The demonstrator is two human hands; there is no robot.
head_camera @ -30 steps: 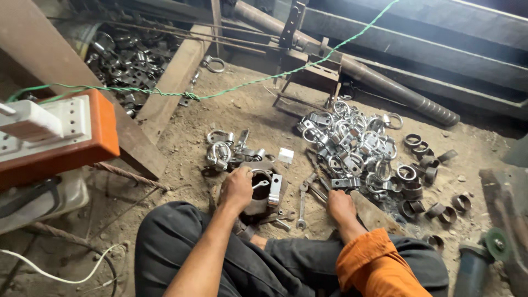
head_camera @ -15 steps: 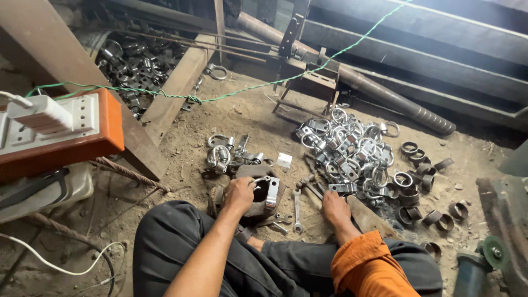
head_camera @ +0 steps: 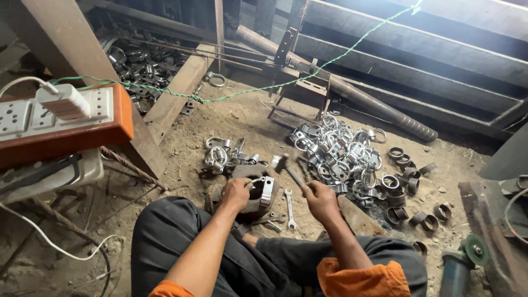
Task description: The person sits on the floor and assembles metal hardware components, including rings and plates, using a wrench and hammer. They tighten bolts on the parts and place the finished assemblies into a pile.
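Note:
I sit on the dirt floor. My left hand (head_camera: 235, 193) grips a shiny metal clamp ring (head_camera: 263, 187) resting on a dark block (head_camera: 250, 206) in front of my knees. My right hand (head_camera: 320, 199) holds a small hammer (head_camera: 287, 166) by its handle, its head raised just above and to the right of the clamp. A silver spanner (head_camera: 290, 208) lies on the ground between my hands.
A heap of shiny clamps (head_camera: 335, 151) lies right of the block, with dark rings (head_camera: 404, 187) beyond. A smaller pile of clamps (head_camera: 225, 154) sits behind the block. An orange socket board (head_camera: 60, 118) hangs at left, and an angle grinder (head_camera: 459, 264) lies at lower right.
My right hand, which was low on the ground by the tools, has picked up the hammer and raised it over the clamp. My left hand stays on the clamp.

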